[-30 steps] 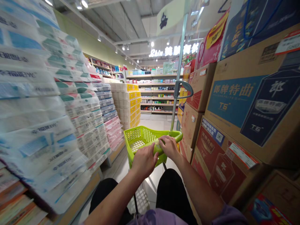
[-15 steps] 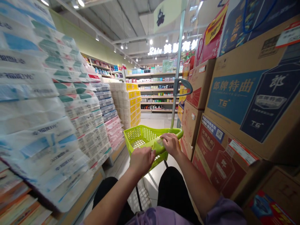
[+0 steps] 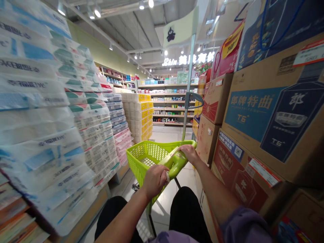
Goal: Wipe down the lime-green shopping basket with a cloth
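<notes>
Right, watching through the head view from my distant seat, I've got both hands on the green shopping cart (image 3: 136, 164), just ahead of the knees (image 3: 186, 206) and sitting a little askew. My left hand (image 3: 155, 180) is curled closed on the near end of the handle (image 3: 178, 166); my right hand (image 3: 189, 154) is folded over the handle's farther stretch, its fingertips partly hidden from me. So, taking hold looks done on both sides, and neither hand carries anything else that I can make out.

Now, progress: I judge the wheeling to be partway. We're between tall stacks of paper packs (image 3: 53, 135) at left and big cartons (image 3: 250, 113) at right, with yellow-sided bundles (image 3: 146, 114) farther ahead. What's left is the stretch of pale floor (image 3: 163, 135) between the cart and the stocked shelves (image 3: 169, 95) at the far end. Up front, a pole (image 3: 188, 79) stands upright, bearing a flag (image 3: 181, 28).
</notes>
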`<action>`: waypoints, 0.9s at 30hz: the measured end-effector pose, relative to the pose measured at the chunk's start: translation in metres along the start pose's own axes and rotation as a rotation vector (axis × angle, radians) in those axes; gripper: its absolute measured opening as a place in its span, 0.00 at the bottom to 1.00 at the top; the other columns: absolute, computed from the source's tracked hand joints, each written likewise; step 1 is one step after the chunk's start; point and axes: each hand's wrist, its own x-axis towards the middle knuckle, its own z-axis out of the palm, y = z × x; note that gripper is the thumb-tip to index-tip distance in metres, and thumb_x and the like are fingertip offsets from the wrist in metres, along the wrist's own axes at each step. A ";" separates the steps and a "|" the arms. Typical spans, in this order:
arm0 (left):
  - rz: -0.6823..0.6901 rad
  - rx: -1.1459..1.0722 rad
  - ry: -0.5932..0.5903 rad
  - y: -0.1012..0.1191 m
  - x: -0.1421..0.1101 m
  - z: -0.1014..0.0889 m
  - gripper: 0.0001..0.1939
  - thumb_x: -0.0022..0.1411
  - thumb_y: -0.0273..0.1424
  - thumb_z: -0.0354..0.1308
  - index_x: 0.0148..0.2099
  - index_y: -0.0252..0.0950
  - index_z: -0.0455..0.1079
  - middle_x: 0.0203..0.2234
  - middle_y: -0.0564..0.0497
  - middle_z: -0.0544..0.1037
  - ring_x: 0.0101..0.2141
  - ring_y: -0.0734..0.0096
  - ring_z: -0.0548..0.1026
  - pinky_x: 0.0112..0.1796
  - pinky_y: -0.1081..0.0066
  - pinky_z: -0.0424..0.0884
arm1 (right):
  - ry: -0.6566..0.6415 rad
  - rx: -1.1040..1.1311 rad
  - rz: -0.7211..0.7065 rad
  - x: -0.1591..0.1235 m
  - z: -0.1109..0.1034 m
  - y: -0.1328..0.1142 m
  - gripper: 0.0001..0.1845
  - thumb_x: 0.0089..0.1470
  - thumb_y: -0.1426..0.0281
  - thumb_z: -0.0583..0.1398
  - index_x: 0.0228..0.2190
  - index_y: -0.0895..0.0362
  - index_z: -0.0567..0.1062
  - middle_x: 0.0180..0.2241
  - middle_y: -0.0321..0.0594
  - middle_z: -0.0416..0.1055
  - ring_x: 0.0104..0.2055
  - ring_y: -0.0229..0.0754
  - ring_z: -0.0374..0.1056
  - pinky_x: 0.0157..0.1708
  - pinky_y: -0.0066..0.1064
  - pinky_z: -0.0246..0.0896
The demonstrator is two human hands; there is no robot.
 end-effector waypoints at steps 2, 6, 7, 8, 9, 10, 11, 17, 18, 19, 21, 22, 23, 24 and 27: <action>0.051 -0.041 0.036 -0.002 -0.006 0.000 0.17 0.65 0.32 0.39 0.37 0.38 0.70 0.31 0.49 0.76 0.34 0.66 0.72 0.39 0.66 0.66 | 0.007 0.018 -0.012 -0.004 0.000 -0.001 0.17 0.53 0.70 0.51 0.23 0.53 0.78 0.30 0.38 0.78 0.37 0.42 0.73 0.44 0.34 0.63; 0.102 -0.069 0.100 -0.008 -0.018 0.003 0.17 0.65 0.33 0.38 0.37 0.37 0.69 0.31 0.47 0.75 0.35 0.65 0.71 0.40 0.64 0.66 | -0.006 0.044 -0.025 -0.005 -0.003 -0.002 0.15 0.50 0.71 0.52 0.23 0.53 0.79 0.30 0.37 0.78 0.38 0.43 0.72 0.46 0.35 0.62; 0.098 -0.062 0.126 -0.011 -0.020 0.005 0.17 0.65 0.32 0.38 0.37 0.37 0.69 0.31 0.47 0.74 0.35 0.65 0.71 0.39 0.64 0.66 | -0.015 0.040 -0.015 -0.004 -0.004 -0.002 0.15 0.49 0.71 0.52 0.24 0.53 0.79 0.31 0.37 0.78 0.38 0.43 0.72 0.46 0.35 0.63; 0.091 -0.047 0.152 -0.013 -0.022 0.007 0.17 0.65 0.32 0.38 0.36 0.37 0.69 0.31 0.46 0.74 0.35 0.64 0.70 0.39 0.64 0.67 | -0.024 0.017 0.002 -0.003 -0.005 -0.003 0.14 0.48 0.72 0.53 0.24 0.53 0.79 0.31 0.37 0.78 0.39 0.43 0.72 0.46 0.34 0.63; 0.083 -0.024 0.170 -0.016 -0.024 0.010 0.17 0.65 0.32 0.37 0.36 0.37 0.68 0.31 0.46 0.73 0.34 0.64 0.70 0.39 0.64 0.67 | -0.032 -0.023 0.023 -0.001 -0.005 -0.004 0.14 0.48 0.73 0.53 0.24 0.53 0.78 0.32 0.37 0.78 0.39 0.42 0.72 0.46 0.33 0.63; 0.073 0.006 0.181 -0.017 -0.025 0.012 0.18 0.65 0.32 0.37 0.35 0.37 0.68 0.30 0.47 0.73 0.34 0.64 0.70 0.38 0.64 0.66 | -0.039 -0.072 0.045 -0.001 -0.005 -0.007 0.14 0.47 0.74 0.53 0.24 0.53 0.78 0.32 0.37 0.78 0.40 0.42 0.72 0.46 0.33 0.63; 0.062 0.039 0.181 -0.018 -0.025 0.014 0.18 0.65 0.31 0.36 0.34 0.37 0.67 0.29 0.47 0.72 0.33 0.64 0.69 0.37 0.64 0.66 | -0.040 -0.119 0.068 -0.001 -0.003 -0.013 0.14 0.47 0.74 0.53 0.24 0.53 0.78 0.33 0.37 0.78 0.41 0.42 0.71 0.46 0.33 0.62; -0.020 0.228 0.070 -0.008 -0.012 0.028 0.18 0.66 0.31 0.35 0.33 0.37 0.65 0.27 0.48 0.71 0.30 0.65 0.68 0.36 0.64 0.65 | -0.200 -0.416 0.028 -0.036 0.028 -0.084 0.11 0.53 0.72 0.56 0.25 0.53 0.77 0.30 0.40 0.77 0.39 0.44 0.71 0.40 0.32 0.59; -0.031 0.248 0.057 -0.006 -0.010 0.031 0.18 0.67 0.31 0.35 0.33 0.37 0.65 0.27 0.48 0.71 0.31 0.65 0.68 0.36 0.64 0.64 | -0.239 -0.462 0.069 -0.043 0.032 -0.096 0.11 0.54 0.71 0.55 0.26 0.52 0.77 0.28 0.40 0.77 0.34 0.43 0.71 0.34 0.31 0.59; -0.038 0.261 0.052 -0.004 -0.009 0.033 0.18 0.67 0.31 0.34 0.33 0.37 0.65 0.28 0.47 0.72 0.31 0.64 0.68 0.36 0.64 0.64 | -0.254 -0.501 0.134 -0.049 0.035 -0.106 0.12 0.56 0.70 0.54 0.28 0.51 0.77 0.26 0.39 0.76 0.30 0.43 0.71 0.30 0.30 0.57; -0.039 0.275 0.055 -0.001 -0.008 0.036 0.18 0.67 0.31 0.34 0.34 0.37 0.65 0.29 0.47 0.72 0.32 0.64 0.68 0.37 0.63 0.64 | -0.222 -0.533 0.176 -0.057 0.037 -0.116 0.13 0.59 0.68 0.52 0.35 0.49 0.77 0.27 0.39 0.77 0.28 0.43 0.72 0.27 0.30 0.55; -0.031 0.276 0.059 -0.001 -0.009 0.037 0.18 0.67 0.31 0.35 0.34 0.37 0.65 0.30 0.47 0.72 0.33 0.63 0.69 0.38 0.63 0.64 | -0.197 -0.529 0.182 -0.059 0.036 -0.117 0.13 0.60 0.68 0.52 0.39 0.49 0.76 0.28 0.39 0.77 0.28 0.43 0.72 0.27 0.29 0.55; -0.020 0.275 0.065 -0.003 -0.010 0.037 0.18 0.67 0.31 0.35 0.35 0.37 0.66 0.30 0.46 0.72 0.34 0.63 0.69 0.39 0.63 0.64 | -0.171 -0.513 0.177 -0.059 0.033 -0.115 0.14 0.60 0.67 0.52 0.43 0.48 0.75 0.29 0.39 0.78 0.29 0.43 0.73 0.28 0.29 0.55; -0.012 0.273 0.072 -0.005 -0.012 0.037 0.18 0.67 0.32 0.36 0.35 0.37 0.66 0.31 0.47 0.72 0.34 0.63 0.69 0.40 0.63 0.63 | -0.150 -0.487 0.170 -0.059 0.030 -0.111 0.15 0.60 0.67 0.52 0.47 0.48 0.74 0.30 0.39 0.78 0.30 0.43 0.73 0.29 0.29 0.57; -0.037 0.277 0.080 -0.020 -0.018 0.037 0.18 0.67 0.31 0.35 0.36 0.37 0.67 0.31 0.47 0.72 0.35 0.63 0.68 0.41 0.63 0.63 | -0.105 -0.386 0.099 -0.056 0.020 -0.094 0.17 0.60 0.66 0.54 0.49 0.50 0.73 0.39 0.40 0.78 0.37 0.43 0.74 0.36 0.30 0.61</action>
